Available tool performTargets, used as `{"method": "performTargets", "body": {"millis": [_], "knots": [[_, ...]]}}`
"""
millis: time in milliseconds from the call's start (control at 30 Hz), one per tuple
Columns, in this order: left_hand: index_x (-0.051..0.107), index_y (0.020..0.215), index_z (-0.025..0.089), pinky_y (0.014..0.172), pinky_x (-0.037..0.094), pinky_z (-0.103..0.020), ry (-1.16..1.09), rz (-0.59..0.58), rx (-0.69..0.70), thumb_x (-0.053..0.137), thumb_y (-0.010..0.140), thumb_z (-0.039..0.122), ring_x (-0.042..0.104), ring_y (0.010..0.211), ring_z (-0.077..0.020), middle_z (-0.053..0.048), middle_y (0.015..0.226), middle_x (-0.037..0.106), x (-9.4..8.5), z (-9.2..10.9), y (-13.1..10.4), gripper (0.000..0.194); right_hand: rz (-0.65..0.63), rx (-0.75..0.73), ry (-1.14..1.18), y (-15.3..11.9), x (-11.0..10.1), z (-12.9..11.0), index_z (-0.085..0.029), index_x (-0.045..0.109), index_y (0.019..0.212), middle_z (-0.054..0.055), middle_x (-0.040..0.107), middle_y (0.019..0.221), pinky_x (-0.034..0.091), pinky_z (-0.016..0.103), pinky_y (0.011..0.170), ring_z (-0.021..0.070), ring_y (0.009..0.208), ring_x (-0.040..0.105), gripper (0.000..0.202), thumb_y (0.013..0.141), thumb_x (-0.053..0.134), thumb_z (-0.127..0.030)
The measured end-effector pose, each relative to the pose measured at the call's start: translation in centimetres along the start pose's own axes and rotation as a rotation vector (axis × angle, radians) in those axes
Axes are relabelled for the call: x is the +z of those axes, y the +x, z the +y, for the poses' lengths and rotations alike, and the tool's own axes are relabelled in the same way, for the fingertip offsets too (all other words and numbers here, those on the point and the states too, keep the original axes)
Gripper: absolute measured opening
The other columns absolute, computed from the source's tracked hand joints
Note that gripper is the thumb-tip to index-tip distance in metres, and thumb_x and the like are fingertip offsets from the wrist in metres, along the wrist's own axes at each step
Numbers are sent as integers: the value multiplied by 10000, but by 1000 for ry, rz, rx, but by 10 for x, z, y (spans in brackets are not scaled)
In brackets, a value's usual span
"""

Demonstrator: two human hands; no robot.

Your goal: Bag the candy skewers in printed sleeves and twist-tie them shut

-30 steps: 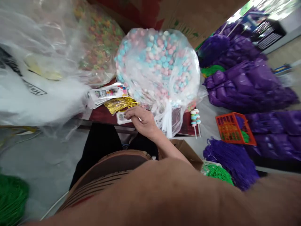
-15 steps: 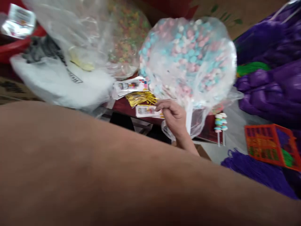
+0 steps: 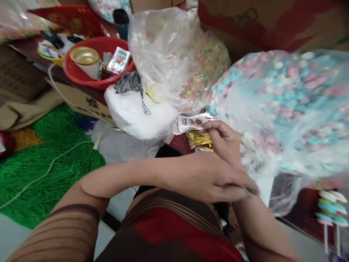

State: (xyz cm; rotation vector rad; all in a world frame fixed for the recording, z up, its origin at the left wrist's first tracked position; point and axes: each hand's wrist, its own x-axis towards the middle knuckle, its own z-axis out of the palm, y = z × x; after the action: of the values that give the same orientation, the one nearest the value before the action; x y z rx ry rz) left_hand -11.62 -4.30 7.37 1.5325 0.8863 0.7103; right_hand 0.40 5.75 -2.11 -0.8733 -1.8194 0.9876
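My left hand [image 3: 218,178] crosses over my right wrist, its fingers stretched toward the right and somewhat blurred; I see nothing held in it. My right hand [image 3: 226,142] has thumb and forefinger pinched at the right end of a stack of printed white packets [image 3: 188,123]. Whatever is between those fingertips, if anything, is too small to make out. Just below the packets lies a bundle of gold twist ties [image 3: 199,139]. A big clear bag of pink, blue and white marshmallows [image 3: 289,98] stands beyond my right hand. Marshmallow skewers [image 3: 331,209] on white sticks lie at the right.
A clear bag of small colourful candies [image 3: 204,65] stands behind the packets, with a white plastic bag [image 3: 141,112] to its left. A red basin [image 3: 95,82] holds a gold-rimmed container. Green strands [image 3: 51,160] and a pale cable cover the left floor.
My left arm has drawn back from the far right, bringing its hand over my right wrist. The view has swung left. My right hand's fingertips now overlap the packet stack.
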Motion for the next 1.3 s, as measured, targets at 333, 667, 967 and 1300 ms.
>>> {"method": "performTargets", "body": {"millis": [333,667,967,1300], "knots": [[726,1256,143,602,455,-208,-149,296,-280,510,986,333,549,613,-92,11,685,610,-62,-56,-95,395,-255,-480,-63,74,142,-7,-229,690,1153,125,710,1333,501,433,1095,225,1260,653,353,918,461,-98],[721,1136,181,616,484,-237,-280,1142,24,655,918,351,585,587,-94,27,669,627,-137,-64,-147,284,-435,-307,-725,103,206,18,-143,543,1478,205,466,1620,290,622,1218,352,1535,387,499,1018,434,-304],[565,930,219,563,513,-201,-543,1730,316,604,891,203,613,604,-94,26,753,625,-283,-68,-136,57,-438,-342,-726,105,204,33,-155,531,1492,189,500,1599,300,596,1223,324,1510,432,505,1036,403,-330],[571,1179,221,687,532,-285,-430,1898,15,440,980,687,629,759,-166,-15,839,578,-443,-70,-111,523,-422,-356,-693,102,202,35,-165,550,1466,176,532,1576,308,574,1227,318,1499,448,477,1030,434,-321]]}}
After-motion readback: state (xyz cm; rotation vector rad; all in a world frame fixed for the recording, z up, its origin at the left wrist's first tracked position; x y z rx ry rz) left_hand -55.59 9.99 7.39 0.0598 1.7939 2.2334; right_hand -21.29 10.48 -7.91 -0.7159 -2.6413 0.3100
